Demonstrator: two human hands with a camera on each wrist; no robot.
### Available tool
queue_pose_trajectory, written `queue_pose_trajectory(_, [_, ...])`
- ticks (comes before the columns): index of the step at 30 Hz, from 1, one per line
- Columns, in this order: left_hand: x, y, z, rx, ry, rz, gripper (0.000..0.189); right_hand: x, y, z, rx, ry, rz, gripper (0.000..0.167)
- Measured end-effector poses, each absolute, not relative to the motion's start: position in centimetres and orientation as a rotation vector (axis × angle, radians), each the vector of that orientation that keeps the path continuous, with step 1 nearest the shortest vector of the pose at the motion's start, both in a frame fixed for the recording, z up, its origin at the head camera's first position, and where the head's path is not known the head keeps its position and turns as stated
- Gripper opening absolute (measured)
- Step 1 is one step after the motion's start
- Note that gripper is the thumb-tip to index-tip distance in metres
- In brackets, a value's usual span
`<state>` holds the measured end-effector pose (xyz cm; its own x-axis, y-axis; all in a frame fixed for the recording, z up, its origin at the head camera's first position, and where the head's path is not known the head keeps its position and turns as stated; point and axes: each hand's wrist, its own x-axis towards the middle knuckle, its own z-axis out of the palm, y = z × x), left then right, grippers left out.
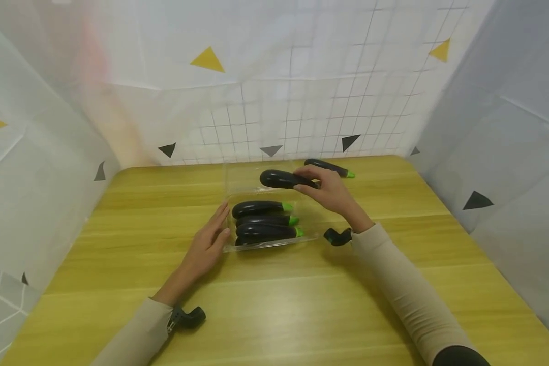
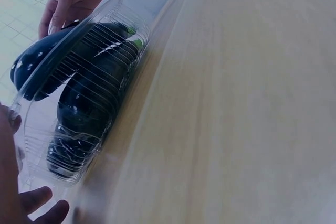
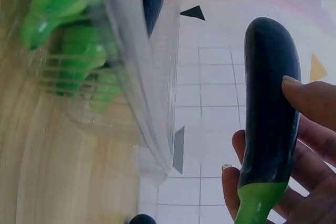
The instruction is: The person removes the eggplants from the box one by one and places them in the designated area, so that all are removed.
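My right hand [image 1: 328, 190] pinches a dark purple eggplant [image 1: 279, 179] between thumb and fingers, raised behind the filled half of a clear plastic clamshell box [image 1: 274, 244]. Close up in the right wrist view, the held eggplant [image 3: 270, 98] shows its green stem end pointing down in the picture. Several eggplants [image 1: 261, 207] lie side by side in the box, green stems to the right. My left hand [image 1: 210, 239] rests along the left wall of the box with its fingers extended. Its fingertips [image 2: 35, 199] show near the box's end in the left wrist view.
The box's clear lid [image 1: 238, 175] lies folded back on the far side. Another eggplant [image 1: 327, 165] lies loose at the back right of the wooden table [image 1: 274, 305]. White sheets [image 1: 164, 112] with triangle marks stand around the table's back and sides.
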<state>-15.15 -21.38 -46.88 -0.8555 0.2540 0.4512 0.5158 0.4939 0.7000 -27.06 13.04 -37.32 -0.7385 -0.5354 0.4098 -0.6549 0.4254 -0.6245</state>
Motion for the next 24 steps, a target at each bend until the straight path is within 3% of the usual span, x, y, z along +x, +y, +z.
queue_pose_trajectory(24, [-15.1,-21.4,-47.0,-0.647,-2.471,-1.308,0.054,-28.5,15.2,-37.3,0.984,-2.557,1.196,0.038])
